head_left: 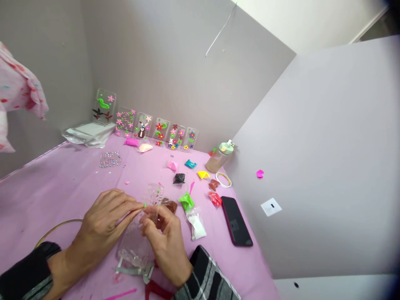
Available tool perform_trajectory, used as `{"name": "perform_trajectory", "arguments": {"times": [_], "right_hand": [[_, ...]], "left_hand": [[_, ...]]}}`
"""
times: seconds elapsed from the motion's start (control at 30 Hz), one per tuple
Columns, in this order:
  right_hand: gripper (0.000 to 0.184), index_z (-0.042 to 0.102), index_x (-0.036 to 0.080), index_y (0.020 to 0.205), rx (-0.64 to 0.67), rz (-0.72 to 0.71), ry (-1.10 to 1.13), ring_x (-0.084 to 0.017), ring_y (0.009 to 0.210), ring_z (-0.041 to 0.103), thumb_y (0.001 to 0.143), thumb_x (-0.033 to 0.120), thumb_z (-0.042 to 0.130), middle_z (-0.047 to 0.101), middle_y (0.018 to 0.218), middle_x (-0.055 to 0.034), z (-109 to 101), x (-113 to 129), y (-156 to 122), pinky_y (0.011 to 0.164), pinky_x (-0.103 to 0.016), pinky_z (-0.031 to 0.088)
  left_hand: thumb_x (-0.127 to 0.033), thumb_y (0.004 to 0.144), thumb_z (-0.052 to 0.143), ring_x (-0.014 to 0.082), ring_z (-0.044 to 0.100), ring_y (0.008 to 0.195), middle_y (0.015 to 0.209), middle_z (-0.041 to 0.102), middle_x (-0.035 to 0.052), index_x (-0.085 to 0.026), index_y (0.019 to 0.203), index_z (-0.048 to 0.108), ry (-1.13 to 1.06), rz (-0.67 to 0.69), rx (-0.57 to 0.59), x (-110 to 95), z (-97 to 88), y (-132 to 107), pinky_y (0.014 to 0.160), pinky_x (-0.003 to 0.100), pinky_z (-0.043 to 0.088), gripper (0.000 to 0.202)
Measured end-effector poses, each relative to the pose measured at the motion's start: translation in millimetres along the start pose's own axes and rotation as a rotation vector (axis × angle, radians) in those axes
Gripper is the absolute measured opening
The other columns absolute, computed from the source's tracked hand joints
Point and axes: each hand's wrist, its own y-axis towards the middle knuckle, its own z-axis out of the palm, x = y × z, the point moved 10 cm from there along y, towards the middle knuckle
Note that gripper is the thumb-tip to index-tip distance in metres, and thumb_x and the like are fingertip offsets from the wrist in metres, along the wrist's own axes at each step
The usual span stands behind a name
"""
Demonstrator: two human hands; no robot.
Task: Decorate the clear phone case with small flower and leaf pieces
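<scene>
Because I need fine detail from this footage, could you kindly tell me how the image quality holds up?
Head view: soft, even light casts faint shadows; the wide lens bends the pale grey wall panel; a dark blurred shade covers the right corners; the clear plastic phone case between the left hand and right hand shows small highlights.

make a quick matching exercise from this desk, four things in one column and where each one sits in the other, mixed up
Things
1. black smartphone
2. bottle with a pale green lid
3. sheet of rhinestones
4. clear cases decorated with flowers

Places
A. standing in a row against the back wall
B. lying flat near the right edge of the table
C. on the pink table surface, left of the small clay packets
D. in the far right corner of the table, by the wall

Right pairs: 1-B, 2-D, 3-C, 4-A
</scene>
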Motion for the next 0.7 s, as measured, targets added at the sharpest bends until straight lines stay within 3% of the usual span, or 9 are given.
{"name": "perform_trajectory", "arguments": {"times": [0.17,0.33,0.43,0.53,0.63,0.7], "right_hand": [[0.012,0.072,0.023,0.090,0.003,-0.123,-0.271,-0.021,0.086,0.063,0.097,0.020,0.063,0.070,0.090,-0.0028,-1.7,16.7,-3.0,0.082,-0.036,0.048],[0.013,0.074,0.023,0.096,0.035,-0.142,-0.304,-0.022,0.089,0.063,0.100,0.023,0.062,0.070,0.095,-0.0041,1.2,23.6,-4.0,0.083,-0.037,0.047],[0.014,0.072,0.024,0.089,0.043,-0.177,-0.323,-0.021,0.086,0.059,0.099,0.022,0.062,0.066,0.090,-0.0025,5.3,27.8,-5.2,0.081,-0.037,0.046],[0.009,0.079,0.023,0.097,0.034,-0.044,-0.067,-0.020,0.082,0.064,0.094,0.027,0.073,0.072,0.089,-0.0023,2.1,12.5,0.6,0.079,-0.035,0.052],[0.029,0.083,0.021,0.102,0.033,0.161,0.294,-0.018,0.070,0.068,0.083,0.042,0.091,0.078,0.083,-0.0015,0.9,-10.7,6.6,0.072,-0.033,0.060],[0.038,0.084,0.020,0.099,0.037,0.213,0.413,-0.017,0.067,0.068,0.077,0.047,0.098,0.080,0.083,-0.0024,1.0,-15.7,8.8,0.069,-0.032,0.061]], "left_hand": [[-0.032,0.111,0.062,0.0230,0.079,0.092,0.099,0.088,-0.0048,-0.036,0.108,0.082,-0.022,-0.035,0.032,2.4,7.3,-1.4,0.098,0.038,0.055,0.021],[-0.071,0.100,0.074,0.0220,0.078,0.086,0.092,0.084,-0.0039,-0.034,0.093,0.084,-0.216,-0.482,0.081,44.6,14.4,-13.1,0.082,0.028,0.061,0.039],[-0.077,0.092,0.077,0.0206,0.074,0.081,0.085,0.079,-0.0039,-0.031,0.085,0.080,-0.244,-0.608,0.095,55.2,16.2,-19.7,0.081,0.025,0.059,0.046],[-0.073,0.090,0.080,0.0199,0.073,0.081,0.084,0.076,-0.0037,-0.030,0.084,0.078,-0.322,-0.673,0.105,62.7,18.4,-22.4,0.078,0.023,0.058,0.044],[-0.072,0.088,0.085,0.0187,0.070,0.080,0.083,0.074,-0.0042,-0.030,0.084,0.077,-0.465,-0.756,0.030,73.2,14.9,-26.3,0.075,0.021,0.058,0.043],[-0.075,0.084,0.089,0.0200,0.072,0.085,0.087,0.076,-0.0037,-0.031,0.087,0.079,-0.502,-0.797,-0.005,77.4,12.6,-29.4,0.077,0.021,0.060,0.045]]}}
